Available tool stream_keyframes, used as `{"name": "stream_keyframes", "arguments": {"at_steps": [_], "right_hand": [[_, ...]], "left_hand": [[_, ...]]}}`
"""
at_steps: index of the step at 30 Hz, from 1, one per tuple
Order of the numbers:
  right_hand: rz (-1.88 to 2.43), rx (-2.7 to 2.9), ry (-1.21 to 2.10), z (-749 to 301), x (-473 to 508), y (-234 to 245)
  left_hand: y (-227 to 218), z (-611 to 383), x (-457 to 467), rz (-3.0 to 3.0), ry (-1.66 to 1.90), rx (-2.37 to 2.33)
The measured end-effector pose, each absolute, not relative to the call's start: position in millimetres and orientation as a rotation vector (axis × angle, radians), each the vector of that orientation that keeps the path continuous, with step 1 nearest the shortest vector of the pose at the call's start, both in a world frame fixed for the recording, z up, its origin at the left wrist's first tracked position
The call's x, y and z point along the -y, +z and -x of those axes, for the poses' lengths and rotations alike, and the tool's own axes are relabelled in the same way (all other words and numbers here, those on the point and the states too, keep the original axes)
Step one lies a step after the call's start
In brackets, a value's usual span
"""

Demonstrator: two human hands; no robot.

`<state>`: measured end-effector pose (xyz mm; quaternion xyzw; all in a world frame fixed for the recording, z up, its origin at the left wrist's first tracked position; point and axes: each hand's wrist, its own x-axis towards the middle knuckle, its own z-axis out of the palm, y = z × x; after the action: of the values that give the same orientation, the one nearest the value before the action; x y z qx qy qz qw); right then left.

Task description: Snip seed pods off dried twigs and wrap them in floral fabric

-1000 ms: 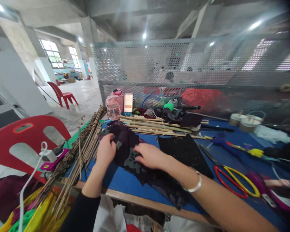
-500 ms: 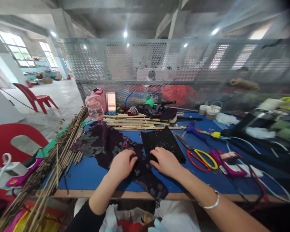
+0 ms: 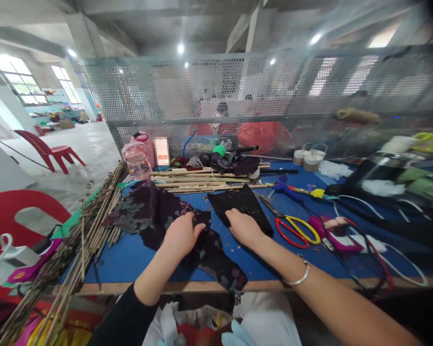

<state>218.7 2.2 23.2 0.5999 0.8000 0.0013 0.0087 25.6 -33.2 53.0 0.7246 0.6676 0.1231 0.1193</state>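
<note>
My left hand (image 3: pixel 181 234) lies on a dark purple camouflage-patterned cloth (image 3: pixel 139 209), thumb apart from the bent fingers. The cloth spreads crumpled over the blue table top (image 3: pixel 122 262), and one strip of it hangs at the front edge. My right hand (image 3: pixel 245 229) has its fingers curled together at the left side of a black cloth piece (image 3: pixel 254 204) sprinkled with small scraps; its thumb is hidden beneath. Just right of that piece lie scissors (image 3: pixel 292 231) with one red and one yellow handle, blades pointing away to the left.
Thin dry stalks (image 3: pixel 94 226) are heaped along the left side. Bamboo sticks (image 3: pixel 191 182), a pink clear bottle (image 3: pixel 137 161) and small pots (image 3: pixel 313 158) stand or lie behind. A magenta-and-white power strip (image 3: pixel 341 238) with cords is at right. A perforated metal screen (image 3: pixel 187 96) closes the back.
My right hand has slid slightly forward on the black cloth, its fingers closer together. My left thumb points out more. The whole view has shifted a little.
</note>
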Motion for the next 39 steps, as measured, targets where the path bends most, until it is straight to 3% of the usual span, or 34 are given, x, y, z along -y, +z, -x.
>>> {"name": "stream_keyframes", "arguments": {"at_steps": [8,14,19,22,26,31,39], "right_hand": [[-2.273,-2.795,-0.414,-255.6,-22.7,14.7],[-2.411,-2.893,-0.615,-264.0,-25.3,7.5],[-2.216,-2.833,-0.474,-258.5,-12.4,21.7],[-2.154,-2.839,-0.306,-252.5,-7.8,43.7],[-1.981,-2.954,-0.257,-227.6,-32.3,66.6],[-1.521,-2.827,-0.226,-176.3,-86.2,52.8],[-1.389,-2.668,-0.295,-161.9,-102.7,32.9]], "left_hand": [[26.4,-44.2,-25.7,-2.218,0.163,-1.801],[22.5,-75.4,-56.0,-2.345,0.452,-1.547],[33.8,-66.2,-40.2,-2.348,0.623,-1.463],[35.3,-18.0,-4.8,-2.314,0.687,-1.649],[21.0,43.6,34.0,-2.229,0.423,-2.006],[13.1,58.1,38.2,-2.182,0.353,-2.088],[42.2,61.3,81.6,-2.08,0.156,-1.989]]}}
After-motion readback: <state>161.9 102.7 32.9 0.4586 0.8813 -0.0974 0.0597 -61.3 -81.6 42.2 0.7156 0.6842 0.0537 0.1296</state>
